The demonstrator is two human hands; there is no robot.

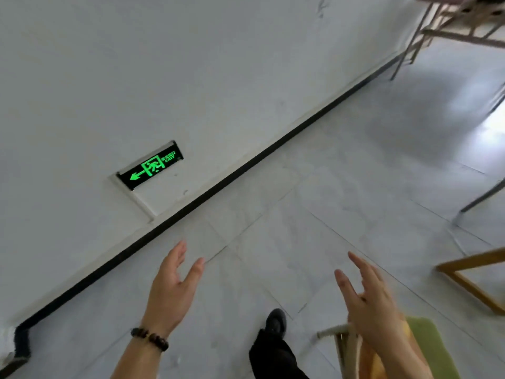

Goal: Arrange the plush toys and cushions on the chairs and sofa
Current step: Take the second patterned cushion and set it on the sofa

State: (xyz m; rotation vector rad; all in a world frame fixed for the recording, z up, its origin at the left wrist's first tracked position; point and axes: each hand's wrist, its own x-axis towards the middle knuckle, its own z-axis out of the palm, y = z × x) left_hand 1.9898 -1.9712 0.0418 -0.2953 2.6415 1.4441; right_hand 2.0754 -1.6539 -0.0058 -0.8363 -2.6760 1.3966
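Observation:
My left hand (172, 288) is stretched out over the pale tiled floor with its fingers apart and nothing in it; a dark bead bracelet sits on the wrist. My right hand (369, 302) is also open and empty, fingers spread, held above a chair (344, 346) with a rope-wrapped frame at the bottom right. A green cushion (429, 348) lies on that chair, partly hidden by my right forearm. No plush toy is in sight.
A white wall with a black skirting (246, 165) runs diagonally; a green exit sign (150, 166) is set low in it. Metal chair legs (415, 42) stand at the top right, a wooden frame (470, 277) at the right. My dark shoe (276, 321) is on the floor.

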